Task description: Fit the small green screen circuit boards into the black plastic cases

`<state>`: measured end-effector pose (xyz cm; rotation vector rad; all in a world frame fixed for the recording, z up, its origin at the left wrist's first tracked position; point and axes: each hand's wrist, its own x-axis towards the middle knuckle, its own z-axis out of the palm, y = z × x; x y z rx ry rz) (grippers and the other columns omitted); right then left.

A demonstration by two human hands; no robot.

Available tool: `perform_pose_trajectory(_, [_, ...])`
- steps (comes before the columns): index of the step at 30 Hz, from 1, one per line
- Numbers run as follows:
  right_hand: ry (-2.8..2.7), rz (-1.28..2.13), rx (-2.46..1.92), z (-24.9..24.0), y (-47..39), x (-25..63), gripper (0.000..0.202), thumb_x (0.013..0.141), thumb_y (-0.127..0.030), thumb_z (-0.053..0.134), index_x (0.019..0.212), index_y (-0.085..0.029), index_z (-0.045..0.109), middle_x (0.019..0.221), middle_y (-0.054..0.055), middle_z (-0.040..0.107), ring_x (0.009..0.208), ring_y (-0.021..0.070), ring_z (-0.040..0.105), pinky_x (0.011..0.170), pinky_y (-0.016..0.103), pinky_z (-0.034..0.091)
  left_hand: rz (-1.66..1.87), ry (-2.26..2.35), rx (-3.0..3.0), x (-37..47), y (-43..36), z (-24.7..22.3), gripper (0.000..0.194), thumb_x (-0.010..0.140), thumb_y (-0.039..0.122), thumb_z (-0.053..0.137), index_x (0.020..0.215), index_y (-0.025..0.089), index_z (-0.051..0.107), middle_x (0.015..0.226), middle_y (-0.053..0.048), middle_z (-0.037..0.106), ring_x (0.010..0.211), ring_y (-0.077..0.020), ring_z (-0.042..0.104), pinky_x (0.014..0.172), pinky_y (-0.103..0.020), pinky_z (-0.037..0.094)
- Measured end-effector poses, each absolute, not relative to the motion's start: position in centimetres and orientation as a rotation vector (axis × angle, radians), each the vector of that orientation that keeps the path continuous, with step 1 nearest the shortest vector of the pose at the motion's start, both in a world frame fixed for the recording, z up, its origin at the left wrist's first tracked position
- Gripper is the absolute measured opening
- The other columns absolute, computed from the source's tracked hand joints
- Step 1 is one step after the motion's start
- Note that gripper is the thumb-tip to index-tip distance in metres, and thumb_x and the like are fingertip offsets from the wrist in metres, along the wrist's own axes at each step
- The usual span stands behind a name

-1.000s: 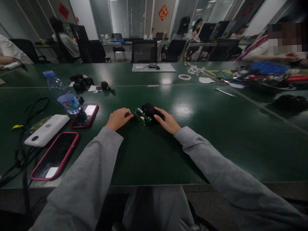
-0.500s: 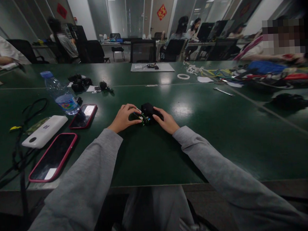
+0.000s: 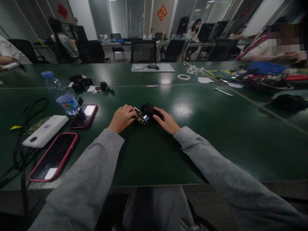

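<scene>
My left hand point(image 3: 123, 117) has its fingers closed on the left edge of a small green circuit board point(image 3: 143, 119) with metal connectors. My right hand point(image 3: 166, 120) grips a black rounded object point(image 3: 149, 109), which sits just above and right of the board, thumb on its near side. Board and black object are close together over the green table point(image 3: 151, 157); whether they are joined cannot be made out.
At the left lie two red-edged phones point(image 3: 54, 157) point(image 3: 84, 116), a white power bank point(image 3: 45, 131), black cables point(image 3: 20, 153) and a water bottle point(image 3: 62, 96). Cables point(image 3: 265, 71) and a person point(image 3: 259, 51) are at the right.
The circuit board has turned so that more of its face and connectors show. My left fingers have drawn closer together at its left edge. My right hand has barely moved.
</scene>
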<state>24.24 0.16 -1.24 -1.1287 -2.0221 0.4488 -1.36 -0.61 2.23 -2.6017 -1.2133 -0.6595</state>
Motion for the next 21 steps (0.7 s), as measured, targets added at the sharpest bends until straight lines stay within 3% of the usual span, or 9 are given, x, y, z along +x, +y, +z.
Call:
perform_pose_trajectory(10, [-2.020,0.448,-1.126,-1.2,0.1,24.2,0.051,0.090,-0.050,0.047,0.132,-0.021,0.046,0.129,0.009,0.052,0.120,0.0237,0.049,0.104,0.043,0.039,-0.642,-1.294,-2.529,-1.7,-0.3,1.6,0.006,0.079,0.019,0.062,0.084,0.019,0.062,0.096,-0.005,0.059,0.090,-0.0199,0.050,0.073,-0.031,0.040])
perform_pose_trajectory(21, [-2.025,0.457,-1.122,-1.2,0.1,24.3,0.049,0.091,-0.046,0.047,0.132,-0.021,0.044,0.129,0.009,0.051,0.120,0.0233,0.049,0.103,0.044,0.040,-0.631,-1.303,-2.734,-2.3,0.3,1.0,0.023,0.082,0.017,0.052,0.099,0.024,0.067,0.108,-0.004,0.063,0.097,-0.0194,0.056,0.080,-0.034,0.043])
